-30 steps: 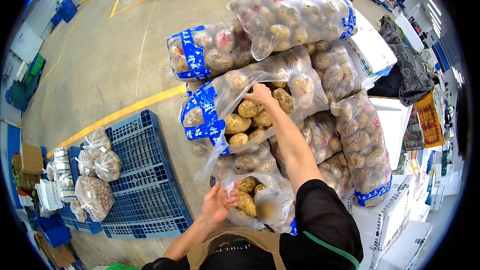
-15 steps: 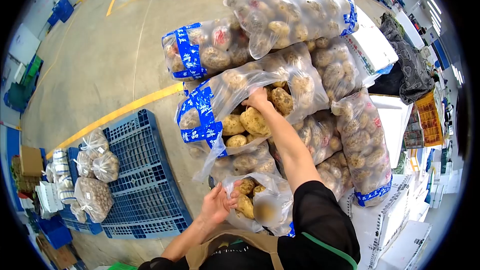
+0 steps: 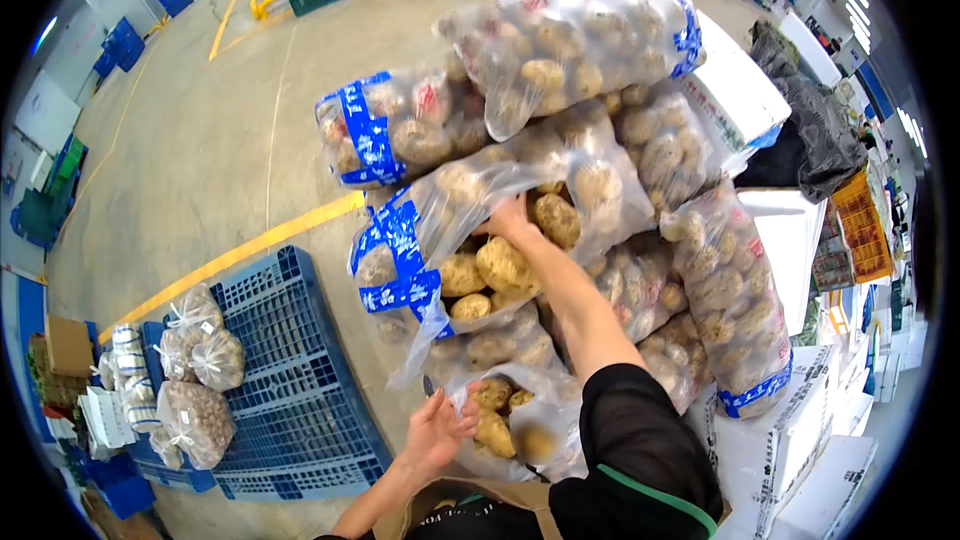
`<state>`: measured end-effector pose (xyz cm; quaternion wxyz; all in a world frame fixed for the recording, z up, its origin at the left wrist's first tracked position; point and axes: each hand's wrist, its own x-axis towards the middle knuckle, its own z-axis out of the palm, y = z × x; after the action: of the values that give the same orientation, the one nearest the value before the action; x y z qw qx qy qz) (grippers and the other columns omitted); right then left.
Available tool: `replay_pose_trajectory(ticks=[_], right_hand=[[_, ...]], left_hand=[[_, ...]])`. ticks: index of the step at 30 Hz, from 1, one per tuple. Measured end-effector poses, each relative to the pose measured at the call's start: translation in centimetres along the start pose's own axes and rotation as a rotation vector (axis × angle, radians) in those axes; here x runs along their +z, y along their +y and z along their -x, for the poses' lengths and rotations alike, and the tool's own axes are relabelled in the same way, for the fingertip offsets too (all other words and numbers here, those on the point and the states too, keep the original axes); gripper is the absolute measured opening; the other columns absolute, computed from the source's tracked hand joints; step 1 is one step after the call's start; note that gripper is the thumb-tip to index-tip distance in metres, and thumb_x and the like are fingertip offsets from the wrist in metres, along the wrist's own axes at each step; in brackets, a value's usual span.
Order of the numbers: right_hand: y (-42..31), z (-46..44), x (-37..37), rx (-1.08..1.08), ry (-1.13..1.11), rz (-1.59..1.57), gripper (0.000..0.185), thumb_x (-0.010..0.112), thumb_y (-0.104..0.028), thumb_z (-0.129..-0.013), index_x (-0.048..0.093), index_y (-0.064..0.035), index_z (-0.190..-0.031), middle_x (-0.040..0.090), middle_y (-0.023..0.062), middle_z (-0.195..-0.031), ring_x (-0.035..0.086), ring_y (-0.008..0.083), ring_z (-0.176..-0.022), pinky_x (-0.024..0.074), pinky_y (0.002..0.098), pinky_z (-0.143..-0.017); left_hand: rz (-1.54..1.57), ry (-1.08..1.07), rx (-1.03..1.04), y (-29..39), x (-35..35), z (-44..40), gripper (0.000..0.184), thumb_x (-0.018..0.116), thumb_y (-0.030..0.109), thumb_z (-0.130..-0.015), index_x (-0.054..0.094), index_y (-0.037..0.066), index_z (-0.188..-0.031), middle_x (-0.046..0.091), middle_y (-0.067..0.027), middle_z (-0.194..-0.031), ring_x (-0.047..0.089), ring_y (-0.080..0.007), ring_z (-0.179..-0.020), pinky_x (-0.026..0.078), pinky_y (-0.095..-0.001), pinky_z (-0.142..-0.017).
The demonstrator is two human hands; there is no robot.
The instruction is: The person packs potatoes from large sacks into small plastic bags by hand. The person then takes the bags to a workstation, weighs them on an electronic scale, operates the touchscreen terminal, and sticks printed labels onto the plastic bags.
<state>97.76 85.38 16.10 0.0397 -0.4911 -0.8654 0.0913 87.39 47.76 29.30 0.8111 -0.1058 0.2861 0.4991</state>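
A large clear plastic sack with blue tape [image 3: 395, 240] lies torn along its top, with bare potatoes [image 3: 505, 267] in the gap. My right hand [image 3: 510, 218] reaches into that opening. Its fingers are hidden under the plastic and among the potatoes, so their grip does not show. Nearer my body stands a smaller open plastic bag [image 3: 560, 410] with several potatoes [image 3: 492, 430] inside, one of them blurred. At this bag's left rim my left hand [image 3: 440, 430] is held palm inward, fingers apart and loosely bent, with nothing visible in it.
More potato sacks [image 3: 570, 45] are piled beyond and right of the torn one. To the left lies a blue plastic pallet [image 3: 300, 370] with small tied bags [image 3: 195, 420] beside it. White boxes [image 3: 770, 440] stand at the right, and an orange crate [image 3: 857, 230] is farther back.
The view has tilted slightly, showing more of the far floor. My right hand has gone a little deeper into the torn sack. The left hand's fingers have drawn slightly off the small bag's rim.
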Motion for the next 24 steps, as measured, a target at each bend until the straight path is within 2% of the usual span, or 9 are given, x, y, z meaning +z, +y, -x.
replay_pose_trajectory(ticks=[2, 6, 7, 9, 12, 15, 17, 19, 24], right_hand=[[-0.5, 0.0, 1.5, 0.014, -0.050, 0.100, 0.117, 0.077, -0.057, -0.051, 0.017, -0.0169, -0.144, 0.017, 0.0168, -0.147, 0.010, 0.0395, -0.135, 0.0053, 0.0569, -0.108], [1.6, -1.4, 4.7, -0.025, -0.023, -0.071, 0.096, 0.076, -0.046, -0.054, 0.036, -0.0185, -0.136, 0.027, 0.0129, -0.145, 0.019, 0.0348, -0.134, 0.0127, 0.0566, -0.108], [2.3, -1.2, 5.9, -0.136, 0.293, 0.017, 0.079, 0.075, -0.051, -0.053, 0.055, -0.0171, -0.121, 0.051, 0.0118, -0.127, 0.041, 0.0344, -0.120, 0.0273, 0.0494, -0.102], [3.6, -1.4, 5.5, -0.220, 0.150, -0.168, 0.074, 0.073, -0.050, -0.059, 0.055, -0.0124, -0.120, 0.056, 0.0127, -0.119, 0.052, 0.0298, -0.108, 0.0374, 0.0414, -0.096], [1.9, 0.8, 1.7, -0.226, -0.003, -0.918, 0.068, 0.077, -0.029, -0.059, 0.053, -0.0010, -0.116, 0.058, 0.0126, -0.115, 0.052, 0.0231, -0.104, 0.0420, 0.0343, -0.090], [2.8, 0.5, 4.0, -0.227, 0.066, -0.692, 0.068, 0.073, -0.051, -0.061, 0.060, -0.0119, -0.114, 0.059, 0.0137, -0.115, 0.053, 0.0296, -0.109, 0.0381, 0.0432, -0.096], [2.5, 2.2, 1.9, -0.101, -0.172, -0.826, 0.071, 0.069, -0.049, -0.065, 0.057, -0.0033, -0.118, 0.059, 0.0141, -0.116, 0.055, 0.0291, -0.106, 0.0428, 0.0391, -0.090], [2.4, 4.8, 0.2, 0.131, -0.125, -0.922, 0.068, 0.067, -0.041, -0.071, 0.051, 0.0020, -0.121, 0.061, 0.0158, -0.109, 0.056, 0.0260, -0.104, 0.0423, 0.0339, -0.092], [-1.0, 7.5, -3.8, 0.182, -0.134, -1.007, 0.091, 0.069, -0.056, -0.066, 0.041, 0.0035, -0.130, 0.052, 0.0214, -0.123, 0.049, 0.0314, -0.116, 0.0379, 0.0386, -0.101]], left_hand=[[0.047, 0.043, -0.012, -0.3, -0.9, 0.6, 0.056, 0.039, 0.040, -0.093, 0.039, -0.001, -0.131, 0.054, -0.0058, -0.090, 0.047, -0.0134, -0.074, 0.037, -0.0269, -0.067], [0.040, 0.167, -0.004, 0.4, 0.4, 0.4, 0.071, 0.047, 0.046, -0.087, 0.033, -0.006, -0.133, 0.047, -0.0017, -0.076, 0.043, -0.0104, -0.064, 0.035, -0.0245, -0.058], [0.057, 0.090, 0.017, 0.7, -0.2, 0.7, 0.073, 0.049, 0.046, -0.086, 0.031, -0.008, -0.133, 0.047, -0.0022, -0.076, 0.043, -0.0094, -0.063, 0.035, -0.0242, -0.057], [0.136, 0.051, 0.013, 0.9, -1.4, 1.1, 0.077, 0.052, 0.046, -0.085, 0.028, -0.010, -0.133, 0.047, -0.0024, -0.075, 0.042, -0.0080, -0.060, 0.033, -0.0229, -0.054], [0.163, 0.023, 0.001, 1.3, -1.9, 1.4, 0.081, 0.054, 0.046, -0.085, 0.025, -0.012, -0.133, 0.046, -0.0027, -0.075, 0.040, -0.0068, -0.055, 0.031, -0.0214, -0.050], [0.125, 0.018, -0.009, 1.5, -1.7, 1.0, 0.082, 0.054, 0.047, -0.085, 0.024, -0.011, -0.134, 0.045, -0.0023, -0.075, 0.038, -0.0065, -0.053, 0.030, -0.0208, -0.049], [0.102, 0.012, 0.001, 1.4, -1.5, 0.7, 0.081, 0.053, 0.048, -0.085, 0.024, -0.010, -0.135, 0.044, -0.0022, -0.075, 0.037, -0.0063, -0.053, 0.030, -0.0207, -0.049], [0.095, 0.024, -0.002, 1.2, -1.4, 0.7, 0.081, 0.053, 0.048, -0.085, 0.025, -0.008, -0.135, 0.044, -0.0021, -0.075, 0.037, -0.0065, -0.053, 0.031, -0.0205, -0.049], [0.023, 0.039, -0.019, -0.1, -0.7, 0.0, 0.078, 0.052, 0.049, -0.085, 0.027, -0.004, -0.136, 0.044, -0.0019, -0.078, 0.037, -0.0069, -0.057, 0.029, -0.0201, -0.051]])
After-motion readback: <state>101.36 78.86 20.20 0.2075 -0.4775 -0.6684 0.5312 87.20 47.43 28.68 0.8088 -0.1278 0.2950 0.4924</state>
